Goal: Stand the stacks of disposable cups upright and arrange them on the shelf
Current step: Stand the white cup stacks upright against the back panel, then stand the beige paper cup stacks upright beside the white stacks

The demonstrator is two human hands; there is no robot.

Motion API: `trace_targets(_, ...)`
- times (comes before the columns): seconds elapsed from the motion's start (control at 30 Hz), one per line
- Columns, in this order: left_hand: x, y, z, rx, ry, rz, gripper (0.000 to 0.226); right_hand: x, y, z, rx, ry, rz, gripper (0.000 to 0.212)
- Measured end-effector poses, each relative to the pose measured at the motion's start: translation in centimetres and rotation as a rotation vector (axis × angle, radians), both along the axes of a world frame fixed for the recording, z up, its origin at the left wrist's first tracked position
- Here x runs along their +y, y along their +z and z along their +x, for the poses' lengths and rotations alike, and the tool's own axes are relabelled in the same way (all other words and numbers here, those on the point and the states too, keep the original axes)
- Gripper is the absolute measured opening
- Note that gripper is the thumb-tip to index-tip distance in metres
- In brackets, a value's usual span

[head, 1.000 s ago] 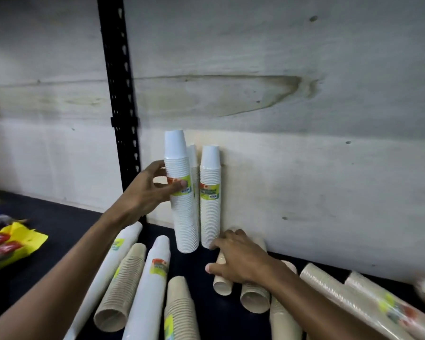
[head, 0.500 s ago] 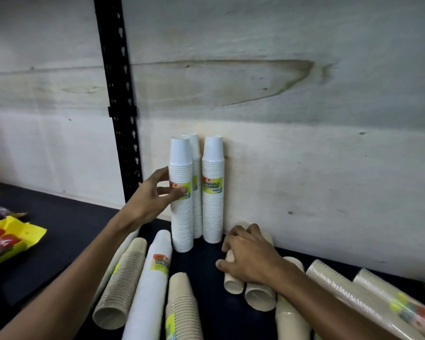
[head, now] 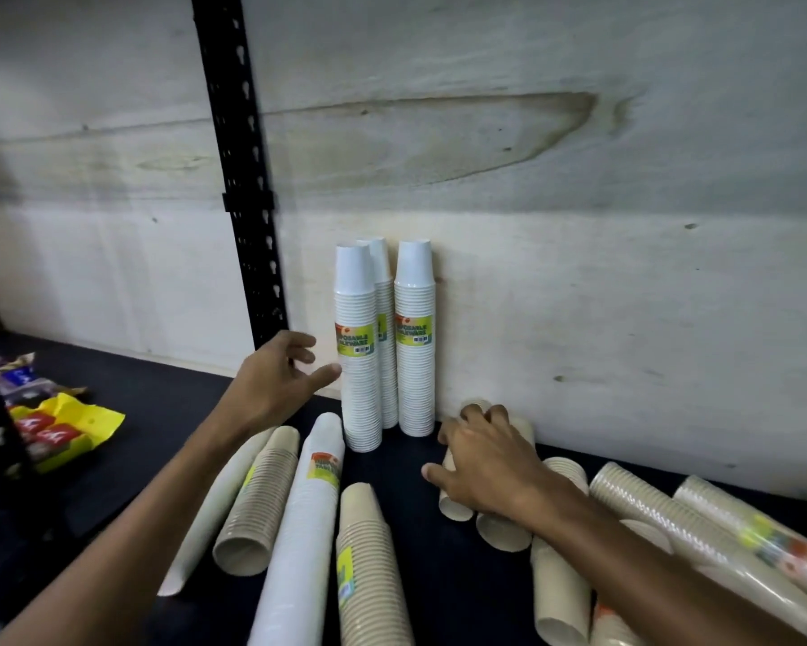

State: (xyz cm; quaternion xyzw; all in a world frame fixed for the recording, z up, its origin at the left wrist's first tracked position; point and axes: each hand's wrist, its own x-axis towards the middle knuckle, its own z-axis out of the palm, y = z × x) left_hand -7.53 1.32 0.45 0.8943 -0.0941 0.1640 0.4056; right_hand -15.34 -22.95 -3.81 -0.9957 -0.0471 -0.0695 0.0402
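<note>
Inspector: Three white cup stacks (head: 362, 347) stand upright at the far wall (head: 579, 319), on the dark shelf (head: 159, 403). Hands?

Operator: My left hand (head: 271, 380) is spread, fingers loose, thumb tip just beside the nearest upright stack; I cannot tell whether it touches. My right hand (head: 485, 463) lies curled over two short beige stacks (head: 499, 529) lying flat, right of the upright ones.

Inspector: The rest?

Operator: Near left, a long white stack (head: 299, 529) and beige stacks (head: 261, 496) lie on their sides. Clear-wrapped stacks (head: 681, 524) lie at right. A yellow packet (head: 66, 426) sits far left.
</note>
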Motion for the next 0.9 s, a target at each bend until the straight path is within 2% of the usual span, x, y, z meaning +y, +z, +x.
trace_targets(0.07,1.1,-0.2,-1.0,0.102,0.038,0.124,0.034,0.8,0.2,-0.5,-0.053,0.033,-0.027,0.058)
trace_targets(0.2,1.1,-1.1,-3.3,0.358,0.01,0.351,0.03,3.0,0.9,-2.2,-0.045,0.092,0.129,0.05)
trace_targets(0.27,0.3,-1.7,-4.3,0.376,0.02,0.497,0.035,4.1,1.2,-3.2,0.054,0.097,0.199,0.057)
trace_targets(0.4,-1.5,-2.4,-5.3,0.325,0.127,0.758,0.053,5.4,1.3,-4.8,0.384,0.088,0.21,0.08)
trace_targets(0.47,-2.4,-2.6,-5.5,0.284,0.174,0.808,0.053,5.7,1.2,-5.1,0.48,0.086,0.3,0.08)
trace_targets(0.57,-3.6,-3.0,-5.8,0.279,0.232,0.85,0.066,5.7,0.9,-5.0,0.553,0.077,0.467,0.072)
trace_targets(0.7,-4.3,-2.8,-6.3,0.254,0.24,0.941,0.072,4.5,0.9,-5.1,0.637,0.049,0.654,0.065)
trace_targets(0.9,-3.8,-1.6,-7.3,0.325,0.214,0.831,0.068,1.0,2.3,-5.3,0.604,0.003,0.779,0.059)
